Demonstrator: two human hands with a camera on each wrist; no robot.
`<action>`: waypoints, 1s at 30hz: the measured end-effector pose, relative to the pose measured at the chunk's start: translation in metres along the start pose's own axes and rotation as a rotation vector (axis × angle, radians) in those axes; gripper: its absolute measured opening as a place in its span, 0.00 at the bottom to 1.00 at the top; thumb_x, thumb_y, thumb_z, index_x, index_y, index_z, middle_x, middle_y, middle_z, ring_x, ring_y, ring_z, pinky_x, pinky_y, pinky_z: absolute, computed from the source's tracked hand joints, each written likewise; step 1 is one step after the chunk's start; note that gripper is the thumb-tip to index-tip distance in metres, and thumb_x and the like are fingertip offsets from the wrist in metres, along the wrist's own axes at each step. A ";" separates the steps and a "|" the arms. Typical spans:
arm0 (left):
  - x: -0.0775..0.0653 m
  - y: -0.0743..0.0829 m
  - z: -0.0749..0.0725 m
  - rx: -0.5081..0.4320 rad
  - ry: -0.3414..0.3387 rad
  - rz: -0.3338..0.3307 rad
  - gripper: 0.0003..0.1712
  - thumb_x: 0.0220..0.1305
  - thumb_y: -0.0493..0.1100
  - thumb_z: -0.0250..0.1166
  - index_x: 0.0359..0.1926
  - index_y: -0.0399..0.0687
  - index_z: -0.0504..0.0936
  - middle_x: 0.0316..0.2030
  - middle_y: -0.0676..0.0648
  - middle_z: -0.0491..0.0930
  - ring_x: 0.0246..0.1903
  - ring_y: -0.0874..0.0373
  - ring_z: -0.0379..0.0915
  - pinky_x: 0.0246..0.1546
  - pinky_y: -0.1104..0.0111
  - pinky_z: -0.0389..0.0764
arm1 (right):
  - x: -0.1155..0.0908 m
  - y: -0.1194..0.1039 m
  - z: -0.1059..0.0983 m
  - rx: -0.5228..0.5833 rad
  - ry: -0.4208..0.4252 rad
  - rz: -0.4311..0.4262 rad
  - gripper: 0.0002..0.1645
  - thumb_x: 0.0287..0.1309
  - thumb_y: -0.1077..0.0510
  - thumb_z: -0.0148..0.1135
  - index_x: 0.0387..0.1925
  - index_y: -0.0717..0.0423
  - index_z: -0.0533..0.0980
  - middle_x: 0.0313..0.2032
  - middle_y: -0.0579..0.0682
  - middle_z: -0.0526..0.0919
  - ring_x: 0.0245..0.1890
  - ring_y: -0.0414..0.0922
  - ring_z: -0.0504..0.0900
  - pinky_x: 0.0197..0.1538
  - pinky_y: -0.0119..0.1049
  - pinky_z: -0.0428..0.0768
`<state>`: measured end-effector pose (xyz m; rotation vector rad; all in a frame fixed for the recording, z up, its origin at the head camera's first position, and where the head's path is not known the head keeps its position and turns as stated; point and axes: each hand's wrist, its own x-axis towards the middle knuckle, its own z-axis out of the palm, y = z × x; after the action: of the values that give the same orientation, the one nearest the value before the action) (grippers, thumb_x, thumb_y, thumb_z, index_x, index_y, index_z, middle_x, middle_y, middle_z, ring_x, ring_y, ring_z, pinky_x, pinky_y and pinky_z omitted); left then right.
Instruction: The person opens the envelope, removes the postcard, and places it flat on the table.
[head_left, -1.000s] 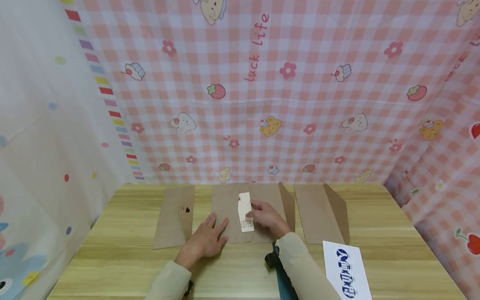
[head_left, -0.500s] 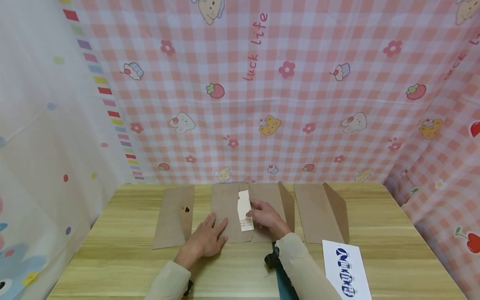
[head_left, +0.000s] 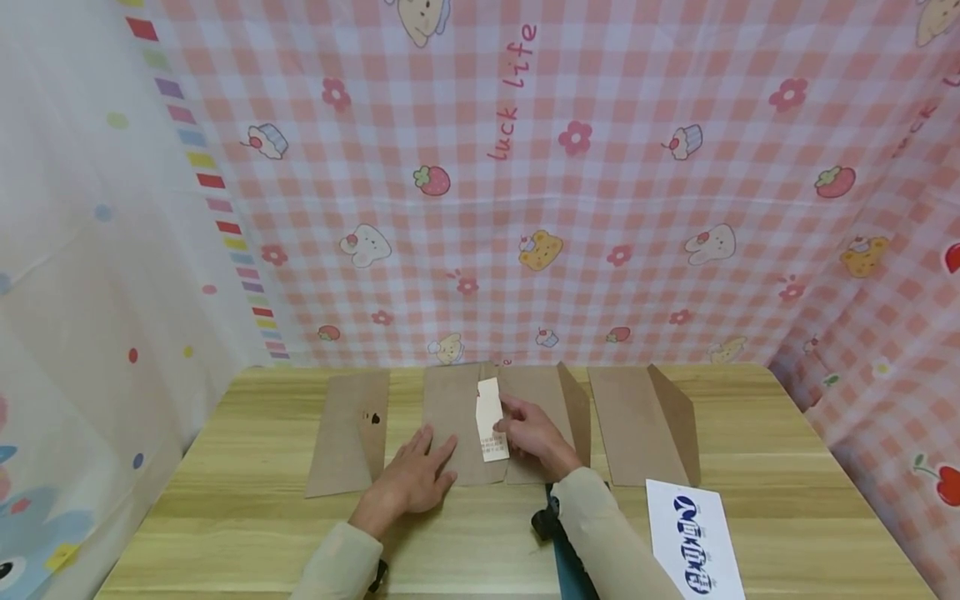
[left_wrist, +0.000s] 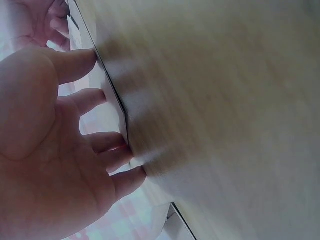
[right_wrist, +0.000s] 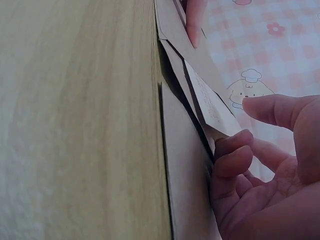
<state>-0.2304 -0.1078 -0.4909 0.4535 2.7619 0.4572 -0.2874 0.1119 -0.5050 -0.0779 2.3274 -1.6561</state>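
Brown paper envelopes lie in a row on the wooden table. In the head view my left hand (head_left: 414,477) rests on the near left part of the second envelope (head_left: 453,400), fingers spread and nearly straight. A narrow cream card (head_left: 489,412) with red print lies over that envelope's right side. My right hand (head_left: 536,433) holds the card by its right edge, thumb over it and other fingers curled. In the right wrist view the card (right_wrist: 207,100) stands tilted off the brown paper beside my curled fingers. How firmly it is pinched cannot be told.
The leftmost envelope (head_left: 337,442) has a small dark mark. Two envelopes with raised flaps, a nearer one (head_left: 531,382) and a farther one (head_left: 626,433), stand right. A white sheet with dark blue print (head_left: 693,542) lies front right. A checked cloth (head_left: 622,208) hangs behind.
The cream card has shifted slightly away toward the back of the table. Both hands stay almost in the same place.
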 end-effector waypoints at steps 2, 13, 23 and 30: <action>0.000 0.000 0.000 0.003 0.002 0.001 0.33 0.75 0.52 0.53 0.75 0.50 0.61 0.75 0.31 0.48 0.76 0.38 0.42 0.73 0.45 0.51 | -0.001 0.000 0.000 -0.002 0.006 0.004 0.39 0.63 0.60 0.60 0.74 0.52 0.62 0.30 0.51 0.74 0.18 0.42 0.67 0.21 0.32 0.69; 0.001 0.000 0.000 -0.005 0.003 -0.003 0.33 0.75 0.52 0.53 0.76 0.50 0.61 0.75 0.30 0.48 0.76 0.38 0.41 0.73 0.45 0.51 | 0.003 0.001 0.004 -0.053 0.043 0.015 0.37 0.64 0.58 0.59 0.74 0.49 0.63 0.30 0.51 0.76 0.20 0.42 0.70 0.23 0.33 0.69; 0.001 -0.002 0.001 0.000 0.010 0.003 0.33 0.75 0.52 0.53 0.76 0.50 0.61 0.75 0.30 0.47 0.76 0.38 0.41 0.73 0.45 0.51 | 0.005 0.000 0.008 -0.099 0.099 0.002 0.36 0.61 0.59 0.63 0.71 0.55 0.66 0.35 0.50 0.77 0.32 0.43 0.71 0.33 0.32 0.69; 0.000 -0.001 0.001 -0.010 0.016 0.006 0.33 0.75 0.51 0.53 0.75 0.50 0.61 0.75 0.30 0.48 0.76 0.37 0.41 0.73 0.45 0.51 | 0.006 -0.001 0.012 -0.115 0.127 -0.032 0.36 0.59 0.63 0.63 0.69 0.60 0.67 0.28 0.46 0.72 0.27 0.42 0.69 0.29 0.32 0.67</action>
<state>-0.2301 -0.1088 -0.4921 0.4580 2.7729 0.4781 -0.2902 0.0997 -0.5091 -0.0351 2.5277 -1.5837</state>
